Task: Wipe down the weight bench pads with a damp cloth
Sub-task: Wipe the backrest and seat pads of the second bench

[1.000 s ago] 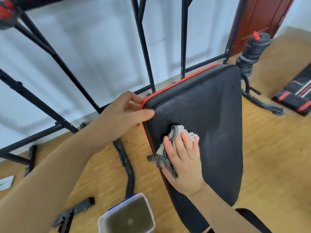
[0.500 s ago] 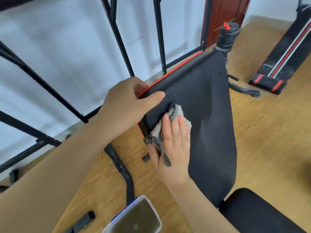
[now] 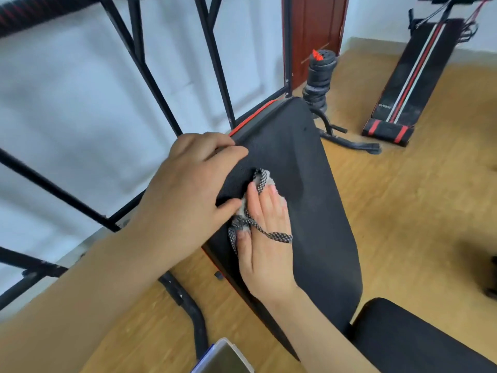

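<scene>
Head view: left hand (image 3: 185, 181) grips the upper edge of the back pad (image 3: 309, 211), thumb across its face. Right hand (image 3: 265, 238), fingers flat, presses the cloth (image 3: 262, 177) just beside that thumb. Probably early on: the seat pad (image 3: 416, 340) by the right wrist looks unwiped.

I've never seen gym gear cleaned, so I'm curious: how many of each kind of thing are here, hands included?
Hands: 2, left hand and right hand
Bench pads: 2, back pad and seat pad
Cloth: 1
Plastic tub: 1
Sit-up board: 1
Weight stack: 1
Total: 8
</scene>
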